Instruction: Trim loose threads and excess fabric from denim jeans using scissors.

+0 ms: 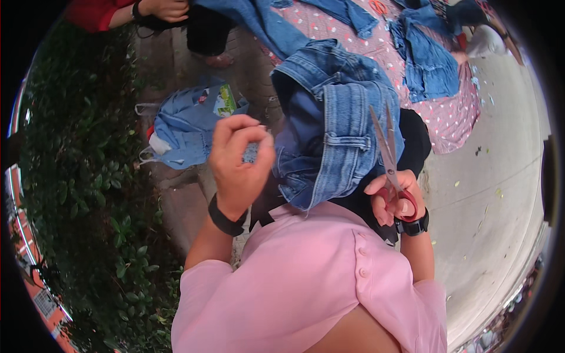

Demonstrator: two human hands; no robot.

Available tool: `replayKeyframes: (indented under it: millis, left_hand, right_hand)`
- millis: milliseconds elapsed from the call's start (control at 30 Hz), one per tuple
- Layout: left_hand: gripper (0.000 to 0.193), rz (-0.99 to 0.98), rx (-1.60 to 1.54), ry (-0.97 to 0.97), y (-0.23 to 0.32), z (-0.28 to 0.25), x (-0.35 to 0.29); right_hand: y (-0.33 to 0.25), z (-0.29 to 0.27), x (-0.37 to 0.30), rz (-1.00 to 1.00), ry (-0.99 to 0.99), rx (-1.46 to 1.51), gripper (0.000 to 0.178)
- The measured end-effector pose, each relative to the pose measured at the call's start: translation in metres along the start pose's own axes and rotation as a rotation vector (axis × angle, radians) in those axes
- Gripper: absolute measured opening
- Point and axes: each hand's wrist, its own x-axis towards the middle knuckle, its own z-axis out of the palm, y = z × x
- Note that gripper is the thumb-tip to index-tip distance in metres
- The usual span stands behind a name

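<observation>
Blue denim jeans (353,117) lie bunched across my lap, with the waistband and belt loop turned up and a frayed edge near my shirt. My right hand (400,200) grips a pair of scissors (385,147) by the red handles. Their blades point away from me over the denim, slightly apart. To the left of the jeans, my left hand (238,162) is raised with thumb and index finger pinched together. Anything between those fingertips is too small to make out.
A blue denim bundle with a bright green tag (225,100) lies on the paving at left, beside leafy bushes (88,206). Ahead, more denim (429,65) rests on a pink patterned cloth (459,126). Another person's hand (168,9) is at upper left; another person sits at upper right.
</observation>
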Motion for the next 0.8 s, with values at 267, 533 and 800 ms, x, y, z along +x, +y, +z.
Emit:
replayKeyframes:
  millis: [267, 533, 800]
  left_hand:
    - [0.029, -0.058, 0.256, 0.062, -0.002, -0.003, 0.012]
    - [0.025, 0.274, 0.035, -0.222, 0.05, 0.033, 0.022]
    - [0.028, 0.46, 0.115, -0.299, 0.055, 0.052, 0.022]
  right_hand:
    - [0.001, 0.002, -0.003, -0.04, -0.058, 0.009, 0.056]
    - [0.004, 0.002, -0.018, -0.028, -0.006, 0.004, 0.055]
    - [0.01, -0.001, -0.028, 0.028, 0.01, -0.045, 0.046]
